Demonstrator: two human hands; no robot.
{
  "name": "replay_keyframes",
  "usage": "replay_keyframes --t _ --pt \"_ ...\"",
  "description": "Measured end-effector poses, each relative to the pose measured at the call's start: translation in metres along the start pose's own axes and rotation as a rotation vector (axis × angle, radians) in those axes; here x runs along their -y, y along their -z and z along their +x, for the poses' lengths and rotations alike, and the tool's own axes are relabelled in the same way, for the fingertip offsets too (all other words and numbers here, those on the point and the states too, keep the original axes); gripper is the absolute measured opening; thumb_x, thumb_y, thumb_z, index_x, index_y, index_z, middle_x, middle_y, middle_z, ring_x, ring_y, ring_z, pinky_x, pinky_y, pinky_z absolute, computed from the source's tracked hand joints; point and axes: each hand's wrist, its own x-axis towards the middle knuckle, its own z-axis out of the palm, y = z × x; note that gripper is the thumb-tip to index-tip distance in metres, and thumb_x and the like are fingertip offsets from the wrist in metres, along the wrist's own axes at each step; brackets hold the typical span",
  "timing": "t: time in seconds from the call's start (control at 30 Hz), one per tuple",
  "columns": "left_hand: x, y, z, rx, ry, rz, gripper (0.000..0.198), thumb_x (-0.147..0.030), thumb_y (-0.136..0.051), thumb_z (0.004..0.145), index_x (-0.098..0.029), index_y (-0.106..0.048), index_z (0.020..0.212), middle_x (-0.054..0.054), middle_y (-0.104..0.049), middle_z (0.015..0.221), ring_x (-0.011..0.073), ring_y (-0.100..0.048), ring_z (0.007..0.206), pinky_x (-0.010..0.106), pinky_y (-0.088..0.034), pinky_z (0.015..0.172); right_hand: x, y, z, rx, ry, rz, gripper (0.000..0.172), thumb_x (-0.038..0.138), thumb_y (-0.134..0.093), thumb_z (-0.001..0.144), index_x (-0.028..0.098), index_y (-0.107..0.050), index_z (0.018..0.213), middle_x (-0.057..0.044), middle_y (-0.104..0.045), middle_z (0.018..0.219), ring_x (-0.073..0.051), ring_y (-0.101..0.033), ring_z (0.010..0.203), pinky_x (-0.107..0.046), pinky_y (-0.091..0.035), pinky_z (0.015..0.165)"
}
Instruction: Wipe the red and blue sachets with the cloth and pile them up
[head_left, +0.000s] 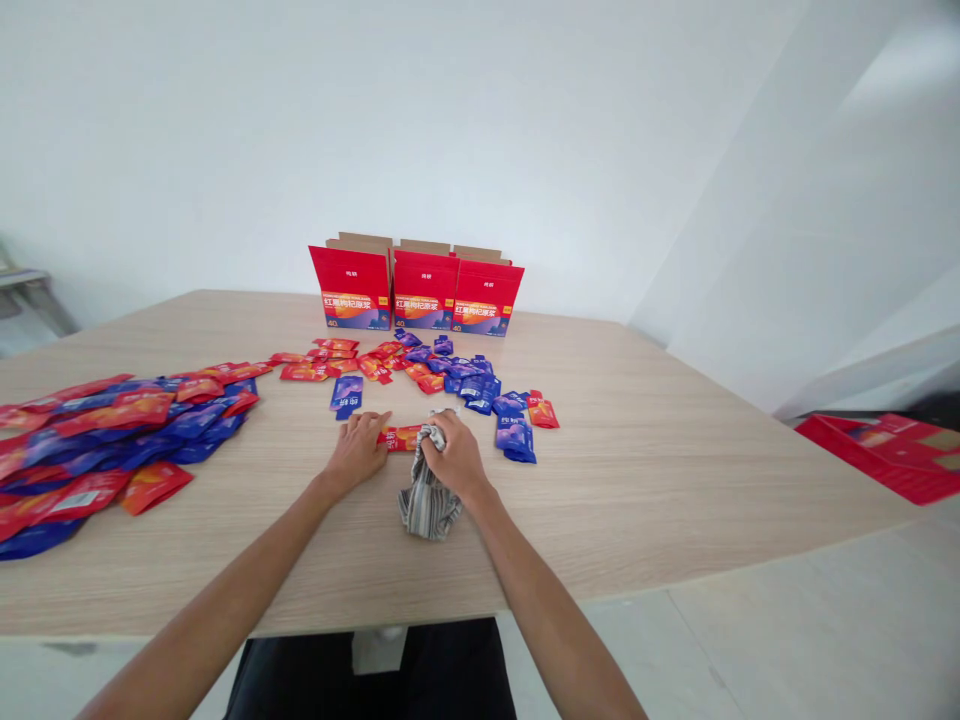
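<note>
A red sachet point(399, 438) lies flat on the table between my two hands. My left hand point(360, 450) holds down its left end, fingers bent and close together. A grey and white striped cloth point(429, 500) is bunched in my right hand point(452, 455), which is closed around it at the sachet's right end. The loose part of the cloth hangs toward me onto the tabletop. Just beyond my left hand is a blue sachet point(346, 394). Right of my right hand lie more blue sachets point(515, 437) and a red one point(542, 410).
Three open red boxes point(424, 290) stand side by side near the wall. Red and blue sachets point(457, 375) are scattered before them. A large heap of sachets point(112, 430) covers the table's left side. Beyond the right edge sits a red carton point(885, 450).
</note>
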Motion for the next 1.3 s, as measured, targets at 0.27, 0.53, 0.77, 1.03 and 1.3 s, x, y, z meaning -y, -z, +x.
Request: replay_keyframes --t 0.27,0.53,0.77,1.03,1.3 --pt "-0.003 0.006 -0.007 0.018 0.144 0.008 0.042 -0.047 -0.056 0.086 -0.016 -0.065 0.114 0.018 -0.057 0.126 0.0368 -0.045 0.122 0.051 -0.034 0.101 -0.01 -0.006 -0.002 0.022 -0.133 -0.112 0.017 0.017 -0.055 0.086 0.021 -0.065 0.099 -0.005 -0.063 0.102 -0.018 -0.059 0.095 -0.03 -0.046 0.086" --pt "0.011 -0.004 0.006 -0.025 0.123 -0.647 0.034 -0.042 -0.077 0.066 -0.02 -0.06 0.087 0.004 -0.068 0.09 0.0242 -0.061 0.088 0.037 -0.047 0.085 -0.013 -0.009 -0.003 0.109 -0.078 -0.066 0.017 0.016 -0.056 0.084 0.02 -0.065 0.098 -0.005 -0.064 0.1 -0.019 -0.059 0.094 -0.03 -0.045 0.087" --pt "-0.014 -0.007 0.002 -0.038 0.254 -1.53 0.045 -0.044 -0.086 0.062 -0.015 -0.068 0.091 0.006 -0.074 0.088 0.0184 -0.066 0.078 0.031 -0.05 0.078 -0.006 -0.009 -0.002 0.263 0.098 0.085 0.015 0.011 -0.056 0.08 0.02 -0.063 0.088 -0.002 -0.061 0.091 -0.017 -0.058 0.085 -0.027 -0.044 0.08" --pt "-0.045 -0.012 -0.01 0.262 0.308 -1.769 0.04 -0.05 -0.074 0.073 -0.014 -0.071 0.09 0.009 -0.075 0.092 0.0278 -0.066 0.103 0.036 -0.05 0.092 0.008 -0.013 -0.009 0.278 0.223 0.121 0.022 0.008 -0.059 0.077 0.022 -0.064 0.093 -0.002 -0.062 0.101 -0.018 -0.058 0.094 -0.028 -0.045 0.086" --pt "-0.041 -0.015 -0.018 0.131 0.177 -1.264 0.06 -0.073 -0.053 0.081 -0.018 -0.074 0.092 0.01 -0.074 0.103 0.0321 -0.055 0.125 0.04 -0.033 0.115 0.01 -0.014 -0.008 0.144 0.143 0.138 0.018 0.01 -0.053 0.082 0.021 -0.061 0.093 -0.004 -0.059 0.098 -0.018 -0.057 0.091 -0.029 -0.045 0.085"
